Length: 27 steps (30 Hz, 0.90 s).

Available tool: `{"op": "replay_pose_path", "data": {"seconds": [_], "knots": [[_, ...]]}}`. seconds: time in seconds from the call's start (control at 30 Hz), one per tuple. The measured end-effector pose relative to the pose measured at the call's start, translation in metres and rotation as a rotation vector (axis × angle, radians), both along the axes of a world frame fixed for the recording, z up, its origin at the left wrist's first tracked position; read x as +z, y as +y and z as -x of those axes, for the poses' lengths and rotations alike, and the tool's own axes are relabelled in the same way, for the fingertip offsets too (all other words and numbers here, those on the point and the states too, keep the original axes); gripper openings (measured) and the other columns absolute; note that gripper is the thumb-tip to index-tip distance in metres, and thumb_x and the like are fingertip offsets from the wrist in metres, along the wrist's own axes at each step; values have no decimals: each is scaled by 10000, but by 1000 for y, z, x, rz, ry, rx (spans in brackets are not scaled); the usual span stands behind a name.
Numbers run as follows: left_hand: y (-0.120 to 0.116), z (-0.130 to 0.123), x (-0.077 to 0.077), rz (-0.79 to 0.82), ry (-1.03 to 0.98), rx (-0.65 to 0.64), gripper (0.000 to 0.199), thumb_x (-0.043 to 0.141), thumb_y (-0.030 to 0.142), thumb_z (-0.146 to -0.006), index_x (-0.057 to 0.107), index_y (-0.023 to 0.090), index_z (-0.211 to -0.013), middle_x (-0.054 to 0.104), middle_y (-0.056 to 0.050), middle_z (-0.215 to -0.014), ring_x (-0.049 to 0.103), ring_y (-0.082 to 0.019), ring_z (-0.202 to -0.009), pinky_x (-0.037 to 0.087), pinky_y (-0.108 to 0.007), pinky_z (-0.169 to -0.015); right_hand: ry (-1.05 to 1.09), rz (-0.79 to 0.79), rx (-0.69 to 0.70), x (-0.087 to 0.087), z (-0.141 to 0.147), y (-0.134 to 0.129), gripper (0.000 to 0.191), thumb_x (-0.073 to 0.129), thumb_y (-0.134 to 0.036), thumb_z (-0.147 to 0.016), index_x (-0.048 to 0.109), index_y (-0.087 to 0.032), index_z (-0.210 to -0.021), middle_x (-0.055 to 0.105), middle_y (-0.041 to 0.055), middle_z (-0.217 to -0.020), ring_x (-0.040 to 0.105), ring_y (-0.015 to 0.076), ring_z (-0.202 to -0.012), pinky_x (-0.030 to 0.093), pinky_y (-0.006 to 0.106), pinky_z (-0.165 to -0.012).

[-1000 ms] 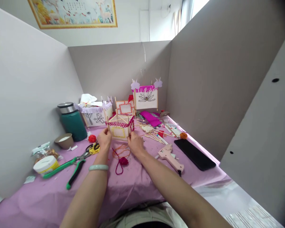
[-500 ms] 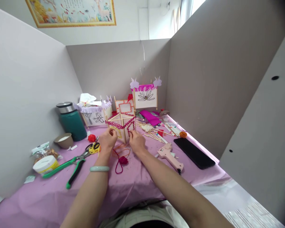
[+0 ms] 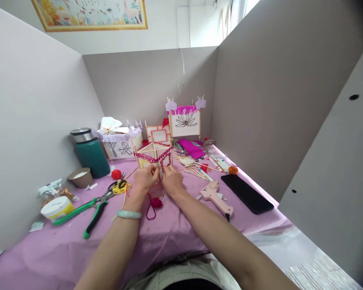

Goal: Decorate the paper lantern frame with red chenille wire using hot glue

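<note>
A small stick-framed box with white panels and crimson looped yarn along its upper edges stands upright on the purple cloth. My left hand is at its near corner, fingers pinched together; what they hold is too small to make out. Close beside it, my right hand has its fingertips pressed together at the lower part of the right panel, and anything between them is hidden. A ball of crimson yarn with a loose loop lies just in front of the box, between my wrists.
Green-handled pliers, scissors, yellow yarn and a teal flask are at the left. At the right lie a pink glue gun, a black phone and scattered sticks. Decorated panels stand behind; grey partitions rise around.
My left hand has moved right, from the left panel to the near corner, closer to my right hand. My right hand has shifted slightly left.
</note>
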<state>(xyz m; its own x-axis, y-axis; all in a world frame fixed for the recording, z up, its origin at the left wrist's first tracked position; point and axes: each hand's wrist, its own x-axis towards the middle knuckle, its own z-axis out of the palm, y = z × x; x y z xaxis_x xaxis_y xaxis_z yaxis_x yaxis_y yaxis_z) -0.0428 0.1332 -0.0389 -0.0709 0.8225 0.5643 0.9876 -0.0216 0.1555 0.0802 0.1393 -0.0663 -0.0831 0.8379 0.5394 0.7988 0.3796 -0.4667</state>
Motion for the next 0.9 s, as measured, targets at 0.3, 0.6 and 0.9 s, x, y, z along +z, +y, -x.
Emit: {"op": "replay_pose_path", "data": {"seconds": [0.3, 0.6, 0.9], "knots": [[-4, -7, 3, 73, 103, 22, 385, 385, 441, -903, 675, 192, -946, 726, -109, -819, 672, -245, -788, 390, -304, -660, 91, 27, -43, -3, 1, 3, 209, 438, -248, -954, 616, -202, -1052, 656, 62, -1045, 606, 181, -920, 419, 268, -748], [-4, 11, 13, 89, 52, 229, 370, 375, 391, -895, 649, 161, -987, 714, -143, -855, 675, -281, -819, 409, -327, -662, 252, 70, -90, -5, -5, 28, 269, 547, -310, -954, 574, -162, -1177, 603, 80, -1173, 605, 218, -1016, 501, 422, -869], [-4, 20, 11, 130, -14, 289, 405, 367, 403, -906, 656, 147, -1028, 719, -172, -874, 675, -311, -834, 442, -358, -673, 315, 111, 177, -13, 3, 51, 335, 588, -309, -935, 544, -170, -1237, 576, 88, -1233, 612, 228, -1027, 526, 436, -856]]}}
